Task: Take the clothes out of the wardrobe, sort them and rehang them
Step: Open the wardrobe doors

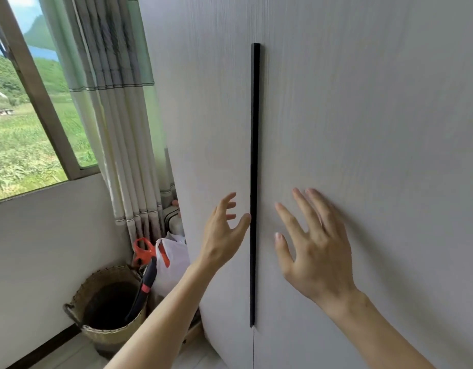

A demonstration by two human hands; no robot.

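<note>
A white wardrobe (363,115) fills the right of the view, its two doors closed. A long black vertical handle strip (254,155) runs down the seam between them. My left hand (222,235) is raised just left of the strip, fingers spread and loosely bent, thumb tip close to the strip. My right hand (312,249) is to the right of the strip, fingers straight and spread against or just off the right door. Neither hand holds anything. No clothes are visible.
A woven basket (110,323) stands on the floor left of the wardrobe with a black and orange tool (145,265) in it. A white plastic bag (171,262) sits behind it. Striped curtains (115,115) and a window (30,115) are at the left.
</note>
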